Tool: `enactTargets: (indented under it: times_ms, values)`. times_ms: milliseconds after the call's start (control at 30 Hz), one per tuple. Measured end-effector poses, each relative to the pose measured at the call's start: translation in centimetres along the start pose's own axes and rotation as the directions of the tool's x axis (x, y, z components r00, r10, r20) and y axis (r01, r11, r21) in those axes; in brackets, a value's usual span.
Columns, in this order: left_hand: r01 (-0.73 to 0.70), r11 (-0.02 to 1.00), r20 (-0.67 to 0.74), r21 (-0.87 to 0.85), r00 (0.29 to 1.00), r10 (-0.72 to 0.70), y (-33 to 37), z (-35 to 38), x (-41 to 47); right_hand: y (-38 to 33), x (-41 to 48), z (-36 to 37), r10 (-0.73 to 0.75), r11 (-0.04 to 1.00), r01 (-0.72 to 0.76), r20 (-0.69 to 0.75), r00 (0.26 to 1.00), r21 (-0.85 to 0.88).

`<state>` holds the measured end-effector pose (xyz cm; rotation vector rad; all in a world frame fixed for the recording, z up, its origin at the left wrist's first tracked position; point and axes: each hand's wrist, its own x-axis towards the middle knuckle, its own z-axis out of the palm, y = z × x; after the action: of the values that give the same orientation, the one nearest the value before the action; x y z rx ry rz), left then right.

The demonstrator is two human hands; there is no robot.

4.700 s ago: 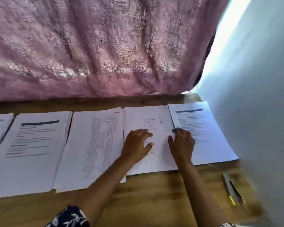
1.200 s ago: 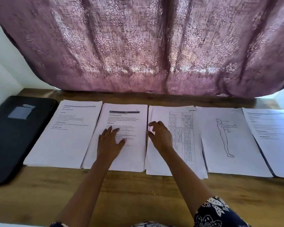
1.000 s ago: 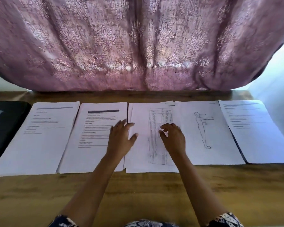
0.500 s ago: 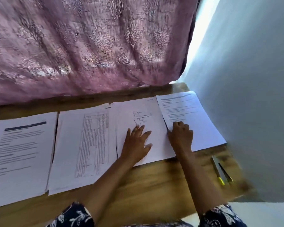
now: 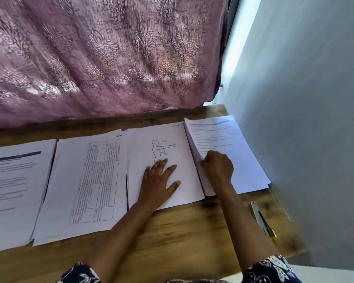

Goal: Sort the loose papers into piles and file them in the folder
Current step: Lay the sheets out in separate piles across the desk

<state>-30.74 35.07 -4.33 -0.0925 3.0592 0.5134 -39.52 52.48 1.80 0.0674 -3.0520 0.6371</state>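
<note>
Across the wooden tabletop (image 5: 182,231) I see paper piles (image 5: 94,180) side by side, long edges pointing away; the right hand (image 5: 219,167) grips the left edge of the rightmost pile (image 5: 243,160), the left hand (image 5: 157,184) lies flat on the figure-drawing pile (image 5: 143,148) beside it.

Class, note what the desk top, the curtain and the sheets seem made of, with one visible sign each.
Desk top: wood or wood-look laminate, smooth; brown streaky grain, which one is unclear.
Curtain: thin woven fabric, mauve, floral pattern; soft folds, light glows through.
Sheets: thin matt white paper, printed; one pile's edge bends upward.
</note>
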Motion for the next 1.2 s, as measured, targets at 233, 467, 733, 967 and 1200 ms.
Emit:
enactTargets:
  times_ms: [233, 467, 733, 967, 1200]
  values:
    - [0.227, 0.606, 0.146, -0.762, 0.973, -0.181, 2.5, -5.6, 1.6, -2.2, -2.0, -3.1, -0.079, 0.977, 0.069, 0.044, 0.996, 0.203]
    - [0.248, 0.301, 0.128, -0.921, 0.921, -0.368, -1.5, -9.1, -0.1, -9.0, -6.1, -0.3, -0.356, 0.838, 0.17, 0.283, 0.891, 0.519]
    - [0.205, 0.189, 0.069, -0.96, 0.831, -0.552, -14.4, -16.0, -6.9, -17.1, -5.2, 2.9, -0.043, 0.745, -0.168, 0.299, 0.953, 0.646]
    - [0.258, 0.318, -0.028, -0.912, 0.736, -0.677, -28.1, -23.1, -15.6, -30.6, -9.6, 9.3, -0.154, 0.437, -0.509, 0.619, 0.77, 0.741]
    - [0.532, 0.439, -0.168, -0.724, 0.481, -0.86, -41.6, -24.8, -23.4, -43.2, -15.1, 15.8, -0.288, 0.507, -0.53, 0.713, 0.64, 0.68]
